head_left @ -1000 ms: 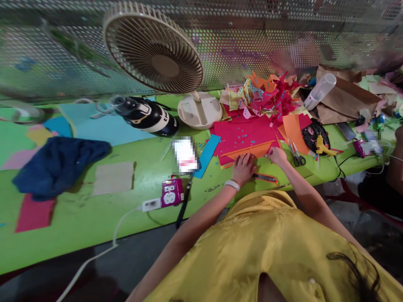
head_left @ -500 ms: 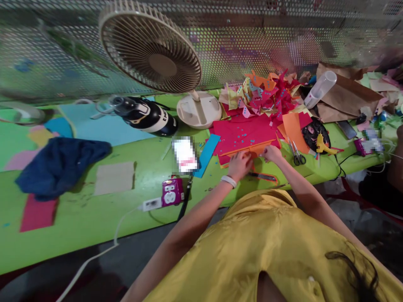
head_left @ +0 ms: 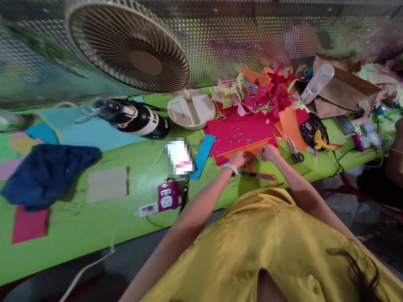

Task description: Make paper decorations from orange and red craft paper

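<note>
An orange paper (head_left: 254,147) lies over red sheets (head_left: 234,131) dotted with small blue bits. My left hand (head_left: 238,160) has its fingers closed on the near edge of the orange paper. Close on its right, my right hand (head_left: 269,153) is pinched at the same paper; the fingertips are small, so the exact hold is hard to see. Just below my hands lies a utility knife (head_left: 260,175). A pair of scissors (head_left: 295,153) rests to the right of my right hand, and a blue paper strip (head_left: 203,156) lies left of the red sheets.
Behind the sheets stands a fan (head_left: 192,110), with cut paper pieces (head_left: 264,86) heaped beside it. A black bottle (head_left: 135,117), a lit phone (head_left: 180,156) and a purple socket block (head_left: 169,196) are to the left. A yellow glue gun (head_left: 321,141) lies right.
The view has shifted slightly, so the fan and bottle sit further left. My left hand has its fingers drawn in more at the orange paper; my right hand has barely moved.
</note>
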The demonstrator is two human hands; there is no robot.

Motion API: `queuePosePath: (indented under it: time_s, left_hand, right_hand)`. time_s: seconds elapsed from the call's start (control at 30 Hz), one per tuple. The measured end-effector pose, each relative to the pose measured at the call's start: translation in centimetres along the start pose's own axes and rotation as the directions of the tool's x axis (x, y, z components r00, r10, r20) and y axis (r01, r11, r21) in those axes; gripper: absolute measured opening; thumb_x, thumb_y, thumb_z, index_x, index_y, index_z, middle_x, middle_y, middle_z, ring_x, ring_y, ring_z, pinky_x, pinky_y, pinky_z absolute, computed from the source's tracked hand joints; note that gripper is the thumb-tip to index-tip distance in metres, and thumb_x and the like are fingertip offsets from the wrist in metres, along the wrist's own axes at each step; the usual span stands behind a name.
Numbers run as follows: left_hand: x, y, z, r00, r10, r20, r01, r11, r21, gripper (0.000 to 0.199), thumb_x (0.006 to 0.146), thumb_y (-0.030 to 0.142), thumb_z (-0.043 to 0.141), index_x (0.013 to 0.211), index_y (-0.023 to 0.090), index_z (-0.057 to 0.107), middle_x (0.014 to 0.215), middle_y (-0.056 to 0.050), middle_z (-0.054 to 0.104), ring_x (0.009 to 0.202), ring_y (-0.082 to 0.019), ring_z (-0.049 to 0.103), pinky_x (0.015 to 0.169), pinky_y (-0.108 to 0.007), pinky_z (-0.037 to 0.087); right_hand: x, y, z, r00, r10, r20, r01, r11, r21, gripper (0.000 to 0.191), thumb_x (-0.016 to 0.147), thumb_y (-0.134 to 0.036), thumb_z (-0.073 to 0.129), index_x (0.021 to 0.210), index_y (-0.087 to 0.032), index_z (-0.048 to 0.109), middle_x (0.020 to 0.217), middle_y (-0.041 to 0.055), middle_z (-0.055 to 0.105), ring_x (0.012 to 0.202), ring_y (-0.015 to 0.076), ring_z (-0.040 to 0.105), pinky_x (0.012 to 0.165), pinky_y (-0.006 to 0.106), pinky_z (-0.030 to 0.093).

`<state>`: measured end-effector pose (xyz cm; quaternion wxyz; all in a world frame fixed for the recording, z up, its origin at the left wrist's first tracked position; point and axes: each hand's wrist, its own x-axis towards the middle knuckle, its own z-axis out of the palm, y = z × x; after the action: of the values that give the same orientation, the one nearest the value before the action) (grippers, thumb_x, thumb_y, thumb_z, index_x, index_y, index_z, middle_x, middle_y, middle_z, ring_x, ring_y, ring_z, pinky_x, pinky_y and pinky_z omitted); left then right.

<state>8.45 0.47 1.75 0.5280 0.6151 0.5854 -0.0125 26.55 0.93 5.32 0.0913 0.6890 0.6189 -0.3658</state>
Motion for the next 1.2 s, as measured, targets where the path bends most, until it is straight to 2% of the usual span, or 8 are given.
queuePosePath:
  time_s: [0.27,0.4,0.43,0.5,0.53,0.6,0.83,1.2]
  left_hand:
    - [-0.9,-1.1,-1.1,0.998,-0.014,-0.053,0.017,0.998,0.068,0.047,0.086,0.048,0.059,0.049,0.019,0.059,0.048,-0.004,0.062,0.051,-0.017,0.060,0.054,-0.026,0.042]
    - [-3.1,-1.6,-0.9,0.974,0.048,-0.220,-0.011,0.986,0.169,0.041,0.092,0.046,0.048,0.068,0.018,0.068,0.070,-0.009,0.071,0.078,-0.023,0.066,0.070,-0.030,0.047]
    - [-3.6,-2.0,-0.7,0.952,0.082,-0.295,-0.022,0.980,0.200,0.042,0.094,0.047,0.043,0.079,0.018,0.070,0.082,-0.011,0.073,0.088,-0.025,0.066,0.077,-0.033,0.048]
    - [-4.2,-3.1,-0.1,0.845,0.316,-0.431,-0.160,0.919,0.361,0.044,0.098,0.045,0.037,0.098,0.018,0.072,0.106,-0.014,0.073,0.105,-0.027,0.064,0.093,-0.039,0.047]
    - [-4.3,-3.8,0.2,0.795,0.414,-0.444,-0.219,0.878,0.426,0.043,0.098,0.042,0.036,0.110,0.018,0.070,0.124,-0.014,0.068,0.119,-0.028,0.059,0.103,-0.042,0.042]
    - [-4.1,-5.1,0.8,0.756,0.525,-0.391,-0.297,0.807,0.510,0.046,0.099,0.037,0.035,0.128,0.015,0.062,0.146,-0.016,0.052,0.138,-0.029,0.044,0.114,-0.046,0.034]
    - [-2.8,-6.7,1.5,0.779,0.530,-0.336,-0.299,0.784,0.543,0.054,0.100,0.030,0.028,0.148,0.009,0.041,0.154,-0.016,0.041,0.146,-0.024,0.034,0.120,-0.044,0.028]
    - [-3.3,-6.5,1.0,0.792,0.541,-0.282,-0.325,0.765,0.556,0.062,0.088,0.019,0.042,0.150,0.011,0.038,0.158,-0.014,0.036,0.148,-0.025,0.030,0.122,-0.044,0.025]
  right_hand:
    - [0.2,0.3,0.2,1.000,-0.005,-0.012,0.005,1.000,0.012,0.027,0.086,-0.042,0.069,0.077,-0.017,0.071,0.067,0.0039,0.074,0.067,0.0137,0.070,0.061,0.020,0.047]
    - [0.2,0.3,0.2,0.999,0.000,-0.032,0.001,1.000,0.021,0.027,0.086,-0.042,0.069,0.077,-0.017,0.071,0.067,0.0048,0.074,0.068,0.0145,0.070,0.062,0.021,0.048]
    - [0.2,0.2,0.2,0.999,0.001,-0.035,0.000,1.000,0.026,0.026,0.086,-0.041,0.070,0.077,-0.017,0.071,0.068,0.0050,0.074,0.068,0.0148,0.070,0.062,0.021,0.048]
    - [0.1,0.2,0.2,0.999,0.000,-0.036,0.001,0.999,0.039,0.026,0.086,-0.039,0.070,0.073,-0.016,0.070,0.067,0.0059,0.074,0.066,0.0151,0.071,0.062,0.021,0.048]
    - [0.0,0.2,0.3,0.999,-0.004,-0.033,0.006,0.999,0.048,0.027,0.086,-0.038,0.069,0.071,-0.016,0.070,0.066,0.0062,0.074,0.065,0.0148,0.071,0.061,0.021,0.048]
    - [-0.2,0.2,0.5,1.000,-0.020,-0.016,0.021,0.997,0.077,0.027,0.088,-0.036,0.067,0.072,-0.015,0.069,0.067,0.0057,0.074,0.062,0.0129,0.070,0.059,0.019,0.048]
    - [-1.4,0.4,2.3,0.993,-0.054,0.106,0.037,0.988,0.151,0.033,0.087,-0.038,0.069,0.066,-0.013,0.067,0.062,0.0062,0.073,0.052,0.0118,0.069,0.051,0.016,0.047]
    - [-2.0,-1.6,4.1,0.990,-0.133,-0.051,0.140,0.977,0.163,0.011,0.091,-0.026,0.061,0.096,-0.019,0.067,0.074,-0.0014,0.074,0.055,0.0081,0.067,0.059,0.015,0.045]
